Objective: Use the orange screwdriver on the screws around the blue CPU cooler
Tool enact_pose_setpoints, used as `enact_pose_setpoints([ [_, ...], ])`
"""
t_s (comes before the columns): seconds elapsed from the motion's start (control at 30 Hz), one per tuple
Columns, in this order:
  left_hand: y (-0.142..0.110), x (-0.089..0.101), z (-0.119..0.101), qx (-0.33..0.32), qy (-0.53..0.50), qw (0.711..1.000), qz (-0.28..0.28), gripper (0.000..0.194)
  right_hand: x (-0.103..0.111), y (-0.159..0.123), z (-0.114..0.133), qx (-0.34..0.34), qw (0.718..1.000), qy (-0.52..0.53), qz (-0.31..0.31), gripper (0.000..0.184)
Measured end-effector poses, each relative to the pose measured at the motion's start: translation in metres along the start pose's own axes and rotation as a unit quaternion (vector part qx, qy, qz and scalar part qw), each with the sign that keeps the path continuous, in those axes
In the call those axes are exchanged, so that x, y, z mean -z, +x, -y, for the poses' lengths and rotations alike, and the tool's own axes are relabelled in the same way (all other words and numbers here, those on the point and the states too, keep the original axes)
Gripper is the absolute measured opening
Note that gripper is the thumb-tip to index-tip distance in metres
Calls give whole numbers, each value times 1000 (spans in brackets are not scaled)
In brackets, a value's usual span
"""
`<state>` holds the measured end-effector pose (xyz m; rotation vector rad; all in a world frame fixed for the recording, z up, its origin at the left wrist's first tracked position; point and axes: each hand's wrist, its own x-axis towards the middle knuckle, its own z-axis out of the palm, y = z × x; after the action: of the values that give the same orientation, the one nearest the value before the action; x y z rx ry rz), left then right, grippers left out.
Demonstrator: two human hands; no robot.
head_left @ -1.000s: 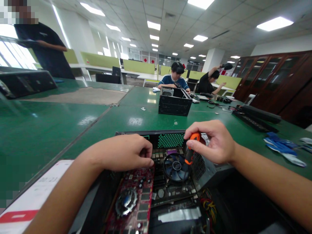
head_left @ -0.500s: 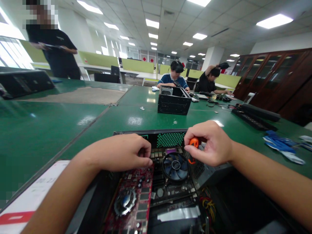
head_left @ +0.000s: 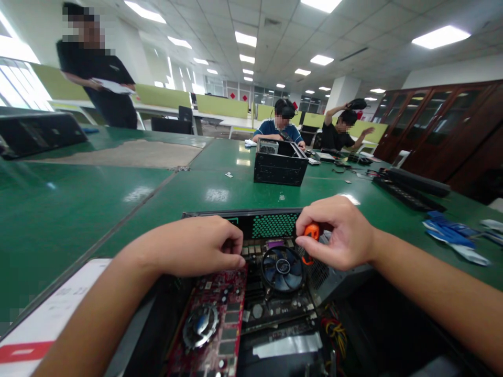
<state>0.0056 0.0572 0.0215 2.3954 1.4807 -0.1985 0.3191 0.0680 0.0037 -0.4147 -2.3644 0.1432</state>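
An open black computer case [head_left: 271, 213] lies in front of me with its insides showing. My right hand [head_left: 340, 230] grips the orange and black handle of a screwdriver [head_left: 312, 231] beside the round CPU fan [head_left: 283, 267]. The screwdriver's tip is hard to make out. My left hand [head_left: 204, 245] is curled closed over the upper end of a red graphics card [head_left: 230, 314], fingertips at its corner; whatever they pinch is hidden. The card has a silver cooler [head_left: 201, 325]. Colored cables [head_left: 334, 330] hang in the case's lower right.
A second black case [head_left: 280, 165] stands on the green table [head_left: 220, 196]. Another dark case [head_left: 41, 133] is at the left. Blue-and-white gloves [head_left: 454, 235] lie right. A printed white box [head_left: 58, 309] sits left of my case. People sit opposite; one person stands left.
My hands and the screwdriver look almost unmoved. The standing person has shifted right and lowered the papers. A seated person at the far right has raised a hand from the table.
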Motion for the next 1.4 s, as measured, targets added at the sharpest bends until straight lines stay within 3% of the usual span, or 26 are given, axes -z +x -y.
enact_pose_setpoints([
  [0.27,0,-4,7,-30,-16,999,-15,26,0,0,-2,14,1000,-6,-6,14],
  [0.67,1,-1,2,-8,-9,1000,-7,23,0,-1,-3,9,1000,-13,4,23],
  [0.83,1,0,-1,4,-9,1000,-1,22,1,-2,-2,-25,999,24,20,6],
  [0.97,0,2,-3,4,0,1000,6,22,1,-2,2,-38,999,35,8,20],
  [1.17,-1,3,-6,4,-2,1000,10,21,-5,1,11,-7,999,45,-6,24],
  [1.4,0,0,-1,-8,-4,1000,5,24,-4,3,15,-26,996,86,-12,25],
])
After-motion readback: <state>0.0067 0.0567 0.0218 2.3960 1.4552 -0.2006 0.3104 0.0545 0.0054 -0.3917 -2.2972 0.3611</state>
